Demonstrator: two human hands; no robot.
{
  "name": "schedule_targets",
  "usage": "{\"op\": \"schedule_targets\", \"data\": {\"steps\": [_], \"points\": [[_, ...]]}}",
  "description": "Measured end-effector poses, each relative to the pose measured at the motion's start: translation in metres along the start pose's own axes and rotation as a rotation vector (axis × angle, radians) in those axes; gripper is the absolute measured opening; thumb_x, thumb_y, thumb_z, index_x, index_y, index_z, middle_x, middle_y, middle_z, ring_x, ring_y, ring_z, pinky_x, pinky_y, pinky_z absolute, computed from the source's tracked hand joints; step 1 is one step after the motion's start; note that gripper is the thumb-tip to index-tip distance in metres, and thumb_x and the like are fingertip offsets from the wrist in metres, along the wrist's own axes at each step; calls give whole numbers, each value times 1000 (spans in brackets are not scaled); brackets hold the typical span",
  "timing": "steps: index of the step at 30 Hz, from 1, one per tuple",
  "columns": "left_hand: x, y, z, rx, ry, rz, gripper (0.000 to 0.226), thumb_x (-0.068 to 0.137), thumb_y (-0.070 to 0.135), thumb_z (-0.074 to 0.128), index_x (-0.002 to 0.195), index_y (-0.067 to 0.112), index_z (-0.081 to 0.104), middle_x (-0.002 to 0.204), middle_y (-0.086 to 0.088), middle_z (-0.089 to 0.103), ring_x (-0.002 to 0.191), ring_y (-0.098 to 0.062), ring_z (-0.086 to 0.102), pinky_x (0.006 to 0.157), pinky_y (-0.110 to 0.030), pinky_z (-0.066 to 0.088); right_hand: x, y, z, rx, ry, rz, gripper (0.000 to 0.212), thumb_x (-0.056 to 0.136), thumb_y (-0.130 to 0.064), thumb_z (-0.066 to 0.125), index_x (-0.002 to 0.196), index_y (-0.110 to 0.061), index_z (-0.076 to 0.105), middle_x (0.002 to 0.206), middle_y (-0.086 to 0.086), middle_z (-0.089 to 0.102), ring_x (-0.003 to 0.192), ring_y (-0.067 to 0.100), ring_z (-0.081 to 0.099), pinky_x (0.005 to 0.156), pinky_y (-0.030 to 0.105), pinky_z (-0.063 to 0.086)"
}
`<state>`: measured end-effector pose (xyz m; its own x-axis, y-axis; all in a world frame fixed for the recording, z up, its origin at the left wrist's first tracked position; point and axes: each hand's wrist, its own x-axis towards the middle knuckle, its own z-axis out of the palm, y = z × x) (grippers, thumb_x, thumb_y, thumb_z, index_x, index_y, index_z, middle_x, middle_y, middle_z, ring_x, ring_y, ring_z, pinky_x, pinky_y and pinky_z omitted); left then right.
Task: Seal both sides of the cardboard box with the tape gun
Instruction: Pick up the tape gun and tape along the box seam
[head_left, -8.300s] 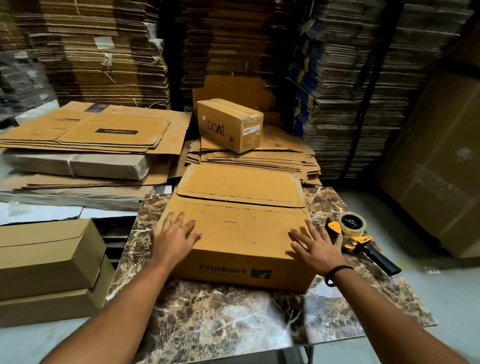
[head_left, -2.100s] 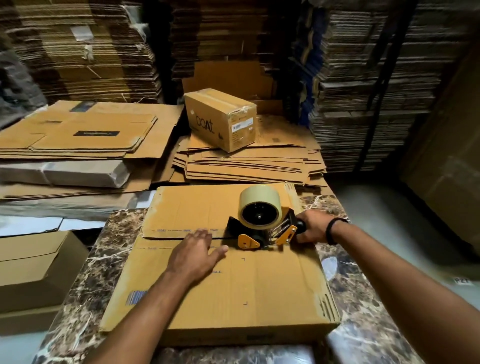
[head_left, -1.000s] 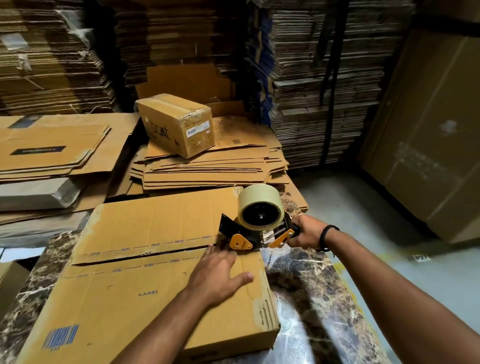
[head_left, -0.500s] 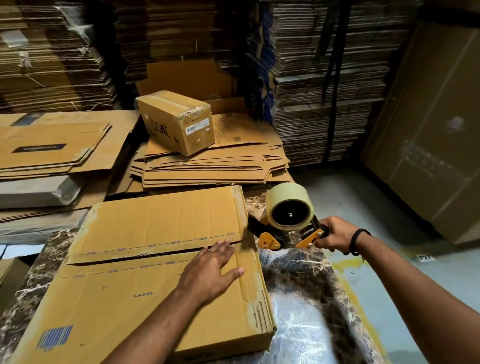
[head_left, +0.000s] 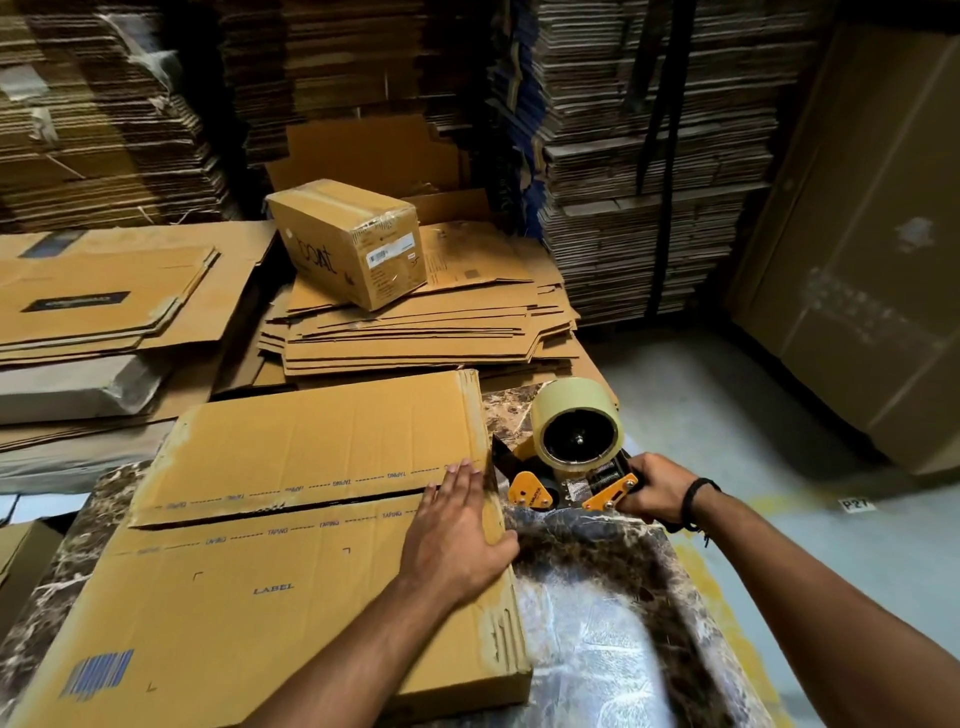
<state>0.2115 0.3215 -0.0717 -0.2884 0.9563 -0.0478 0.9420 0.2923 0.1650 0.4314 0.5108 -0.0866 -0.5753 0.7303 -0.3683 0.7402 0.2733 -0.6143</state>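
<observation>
packing warehouse: tall stacks of flattened cartons (head_left: 649, 171), concrete floor (head_left: 727, 415).

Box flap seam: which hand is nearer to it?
Left. The left hand lies flat across the seam at its right end; the right hand grips the tape gun just past the box edge.

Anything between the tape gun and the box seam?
Only the left hand: it lies flat across the right end of the seam on the cardboard box. The tape gun, gripped by the right hand, sits off that edge.

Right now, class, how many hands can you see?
2. The left hand presses flat on the brown cardboard box; the right hand grips the orange tape gun beside it.
</observation>
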Motion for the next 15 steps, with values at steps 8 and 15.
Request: {"op": "schedule_targets", "data": {"steps": [8, 15], "points": [[-12, -34, -6, -19, -44, 144, 86, 81, 54, 34, 148, 17, -6, 156, 2, -9, 142, -7, -9, 115, -30, -5, 9, 3, 14, -115, -46, -118, 31, 57, -31, 65, 73, -5, 60, 60, 3, 59, 51, 16, 55, 55, 39, 52], [-11, -34, -4, -64, -25, 171, 83, 81, 52, 35, 146, 19, -4, 156, 2, -3, 142, -7, -4, 115, -30, -4, 0, -12, 22, -190, 7, -125, 29, 69, -14, 74, 59, -26, 49, 61, 0, 55, 57, 18, 52, 53, 27, 41]]}}
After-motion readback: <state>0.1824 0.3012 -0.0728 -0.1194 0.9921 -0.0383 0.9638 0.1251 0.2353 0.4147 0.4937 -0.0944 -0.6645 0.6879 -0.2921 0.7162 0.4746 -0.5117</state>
